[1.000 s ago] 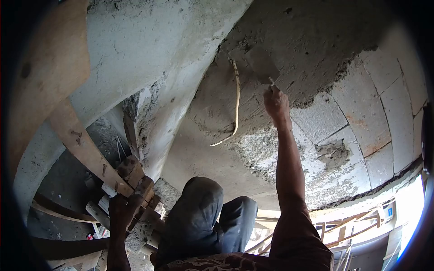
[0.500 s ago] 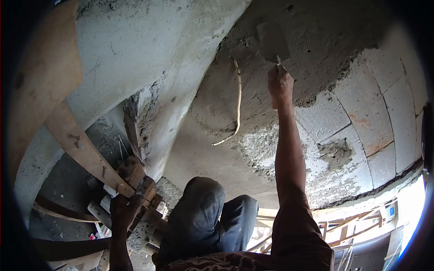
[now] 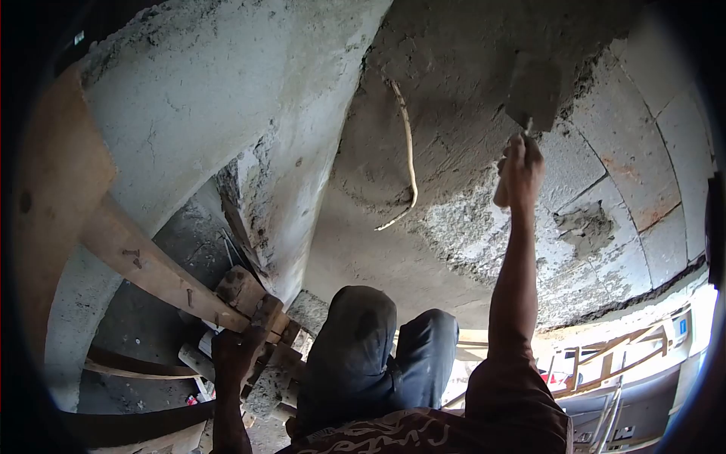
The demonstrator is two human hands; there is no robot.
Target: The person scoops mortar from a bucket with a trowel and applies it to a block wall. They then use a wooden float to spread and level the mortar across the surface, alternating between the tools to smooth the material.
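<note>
My right hand (image 3: pixel 523 172) is closed round the handle of a trowel (image 3: pixel 535 92), its arm stretched up along the wall. The flat blade lies against the wet grey mortar (image 3: pixel 454 113), close to the ragged edge where bare blocks (image 3: pixel 586 163) begin. Left of the trowel, a thin crooked stick (image 3: pixel 409 151) runs down the plastered surface. Low on the left, my left hand (image 3: pixel 234 356) grips a piece of timber (image 3: pixel 265 314) beside stacked wooden pieces; its fingers are partly in shadow.
A pale concrete beam (image 3: pixel 314 166) slants down beside the plaster. A long plank (image 3: pixel 162 261) with nails in it crosses the left side. My bent knees (image 3: pixel 355 333) are below the wall. Wooden framing (image 3: pixel 605 359) stands in bright light at lower right.
My right hand has carried the trowel rightward across the mortar and somewhat lower, towards the bare blocks. My left hand keeps its hold on the timber while the whole view shifts slightly.
</note>
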